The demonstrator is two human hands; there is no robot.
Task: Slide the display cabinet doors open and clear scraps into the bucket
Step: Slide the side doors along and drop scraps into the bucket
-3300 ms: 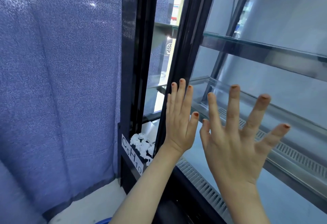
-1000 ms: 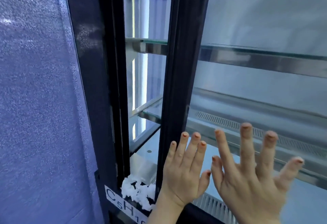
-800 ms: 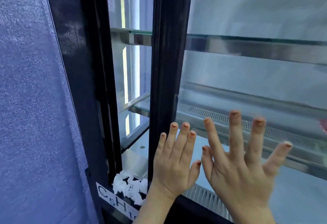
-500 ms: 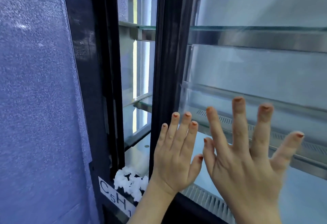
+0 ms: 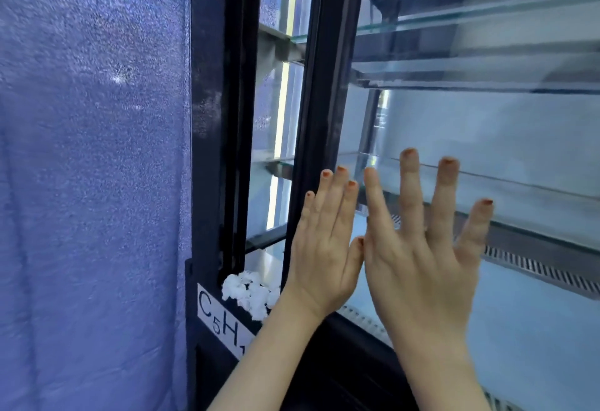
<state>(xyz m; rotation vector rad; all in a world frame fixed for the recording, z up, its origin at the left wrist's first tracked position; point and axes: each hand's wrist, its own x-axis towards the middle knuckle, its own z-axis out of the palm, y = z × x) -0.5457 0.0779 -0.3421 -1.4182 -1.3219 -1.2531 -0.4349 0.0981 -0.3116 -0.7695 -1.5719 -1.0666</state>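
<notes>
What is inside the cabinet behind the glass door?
Glass shelves, a slotted vent strip, a pale floor; white scraps at the open gap. The left hand and right hand hide some floor.

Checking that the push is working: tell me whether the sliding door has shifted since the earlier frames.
No visible shift: the sliding door has its dark edge at the right end of the white scraps, just as before.

A blue, speckled, fabric-like wall covering (image 5: 91,183) filled the left half of the view, falling in soft vertical folds, with a small bright glint (image 5: 118,78) high on it. To its right glowed a narrow upright strip of yellow-white light (image 5: 285,92). Farther right lay a hazy pale grey-blue surface (image 5: 487,131); whether wall or reflection could not be told. A cool bluish light tinted everything.
</notes>
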